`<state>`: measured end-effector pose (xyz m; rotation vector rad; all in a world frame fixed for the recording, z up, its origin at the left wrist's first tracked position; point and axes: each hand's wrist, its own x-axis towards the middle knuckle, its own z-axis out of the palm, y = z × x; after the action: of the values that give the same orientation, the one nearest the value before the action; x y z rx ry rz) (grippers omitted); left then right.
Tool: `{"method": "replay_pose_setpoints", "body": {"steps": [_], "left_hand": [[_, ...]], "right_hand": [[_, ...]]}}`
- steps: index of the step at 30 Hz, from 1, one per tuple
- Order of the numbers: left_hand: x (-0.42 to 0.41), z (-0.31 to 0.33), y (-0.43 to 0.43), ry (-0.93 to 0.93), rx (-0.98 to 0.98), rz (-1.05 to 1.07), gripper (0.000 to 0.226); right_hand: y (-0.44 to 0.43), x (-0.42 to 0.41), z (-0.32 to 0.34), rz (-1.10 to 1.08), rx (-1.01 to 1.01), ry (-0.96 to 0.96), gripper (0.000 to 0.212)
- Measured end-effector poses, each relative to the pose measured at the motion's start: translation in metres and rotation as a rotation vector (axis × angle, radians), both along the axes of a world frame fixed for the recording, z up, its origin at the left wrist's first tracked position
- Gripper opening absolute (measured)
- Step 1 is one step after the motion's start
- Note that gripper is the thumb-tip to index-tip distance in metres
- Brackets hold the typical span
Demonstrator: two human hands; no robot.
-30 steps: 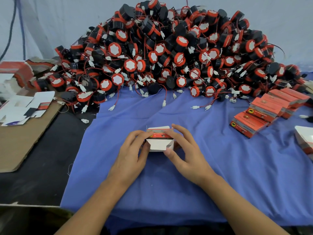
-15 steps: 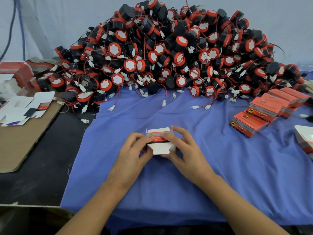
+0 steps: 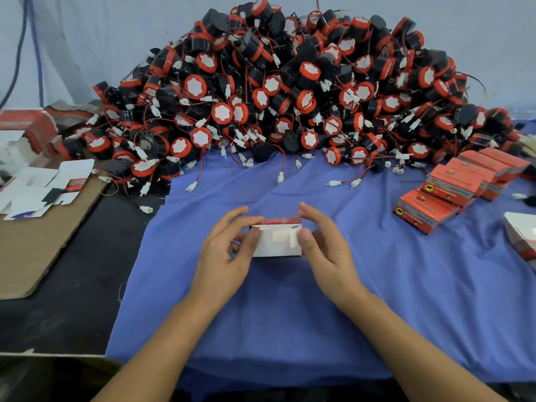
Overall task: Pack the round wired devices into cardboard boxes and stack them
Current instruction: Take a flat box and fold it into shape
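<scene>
Two hands hold one small white cardboard box (image 3: 275, 242) on the blue cloth (image 3: 406, 285): left hand (image 3: 223, 256) pinches its left end, right hand (image 3: 327, 253) its right. Round wired devices (image 3: 290, 91) lie heaped behind; packed red boxes (image 3: 452, 187) are stacked far right.

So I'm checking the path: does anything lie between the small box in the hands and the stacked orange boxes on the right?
Nothing visible does. The left hand and right hand hold the small box. Only bare blue cloth lies between it and the stacked orange boxes; wire connectors lie farther back.
</scene>
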<state>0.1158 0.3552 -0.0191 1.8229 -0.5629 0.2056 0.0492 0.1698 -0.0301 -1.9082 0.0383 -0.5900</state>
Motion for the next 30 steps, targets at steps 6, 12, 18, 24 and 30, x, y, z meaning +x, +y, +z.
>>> {"method": "replay_pose_setpoints", "body": {"steps": [6, 12, 18, 24, 30], "left_hand": [[-0.01, 0.048, -0.02, 0.163, -0.253, -0.03, 0.016], [-0.023, 0.053, -0.034, 0.483, -0.406, -0.078, 0.02], [-0.037, 0.048, -0.041, 0.551, -0.413, -0.129, 0.028], [-0.044, 0.045, -0.038, 0.545, -0.334, -0.11, 0.03], [-0.051, 0.043, -0.037, 0.556, -0.297, -0.087, 0.036]], "right_hand": [[0.012, -0.002, 0.044, -0.018, 0.367, -0.032, 0.037], [0.027, -0.009, 0.048, -0.01, 0.512, 0.181, 0.056], [0.038, -0.013, 0.051, -0.027, 0.619, 0.104, 0.03], [0.038, -0.017, 0.05, 0.0, 0.606, 0.172, 0.027], [0.036, -0.022, 0.051, 0.034, 0.595, 0.227, 0.031]]}}
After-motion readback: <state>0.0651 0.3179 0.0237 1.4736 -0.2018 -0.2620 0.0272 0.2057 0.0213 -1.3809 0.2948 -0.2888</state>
